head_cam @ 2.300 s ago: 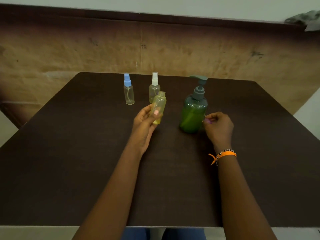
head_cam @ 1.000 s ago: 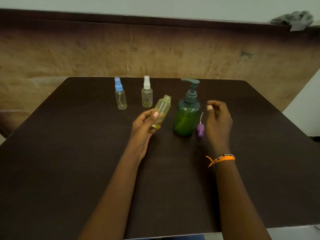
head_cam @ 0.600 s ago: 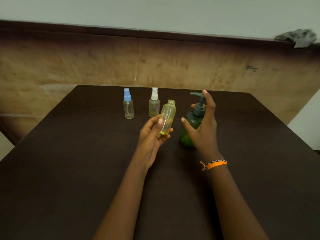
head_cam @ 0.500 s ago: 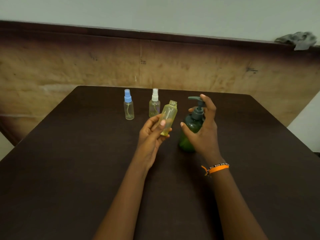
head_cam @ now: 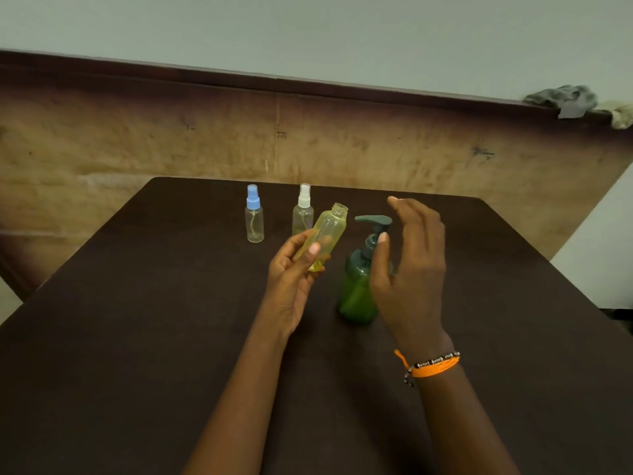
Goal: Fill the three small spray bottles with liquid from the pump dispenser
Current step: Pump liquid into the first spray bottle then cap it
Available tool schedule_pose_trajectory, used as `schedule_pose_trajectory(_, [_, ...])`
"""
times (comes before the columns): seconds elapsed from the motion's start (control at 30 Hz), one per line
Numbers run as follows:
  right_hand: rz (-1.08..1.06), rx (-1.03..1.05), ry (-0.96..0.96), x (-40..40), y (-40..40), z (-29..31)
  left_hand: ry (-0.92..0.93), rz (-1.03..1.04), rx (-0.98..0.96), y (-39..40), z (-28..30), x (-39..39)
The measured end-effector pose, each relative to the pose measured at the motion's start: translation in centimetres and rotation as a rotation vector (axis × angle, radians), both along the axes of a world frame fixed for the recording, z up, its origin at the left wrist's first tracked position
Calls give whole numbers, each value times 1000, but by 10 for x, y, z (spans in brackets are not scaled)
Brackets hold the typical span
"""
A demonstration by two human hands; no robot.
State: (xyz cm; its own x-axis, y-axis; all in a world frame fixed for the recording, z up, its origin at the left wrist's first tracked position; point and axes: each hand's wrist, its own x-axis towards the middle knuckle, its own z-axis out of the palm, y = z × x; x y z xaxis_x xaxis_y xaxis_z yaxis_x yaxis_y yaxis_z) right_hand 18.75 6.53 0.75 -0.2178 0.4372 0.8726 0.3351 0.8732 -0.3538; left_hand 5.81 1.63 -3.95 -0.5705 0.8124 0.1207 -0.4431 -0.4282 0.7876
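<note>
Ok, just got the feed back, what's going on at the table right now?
A person is filling small spray bottles. The left hand holds an uncapped yellow bottle, tilted with its open neck toward the green pump dispenser. The right hand hovers open by the pump head, not pressing. The blue-capped bottle and white-capped bottle stand capped behind on the table.

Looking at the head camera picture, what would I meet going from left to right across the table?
Blue-capped bottle → white-capped bottle → open yellow bottle held in the left hand → green pump dispenser → right hand.
</note>
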Motion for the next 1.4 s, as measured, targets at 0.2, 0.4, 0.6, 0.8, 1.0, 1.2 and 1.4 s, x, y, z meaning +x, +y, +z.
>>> schedule_pose_trajectory(0.2, [-126, 103, -104, -5, 4, -9, -33, 27, 33, -4, 3, 2])
schedule_pose_trajectory(0.4, [-176, 128, -73, -7, 7, -9, -54, 48, 39, -6, 5, 3])
schedule_pose_trajectory(0.6, [-187, 134, -103, -8, 7, -5, -17, 64, 27, -9, 8, 5])
schedule_pose_trajectory(0.8, [-262, 199, -140, -10, 4, -4, 40, 95, 49, -10, 13, 9])
schedule_pose_trajectory(1.0, [-272, 199, -121, -9, 5, -11, 49, 134, 50, -10, 13, 14])
schedule_pose_trajectory(1.2, [-276, 171, -181, -8, -2, 4, 8, 77, 98, -10, 12, 13])
schedule_pose_trajectory(1.4, [-220, 186, -106, -7, 7, -18, 19, 58, 159, -11, 10, 10])
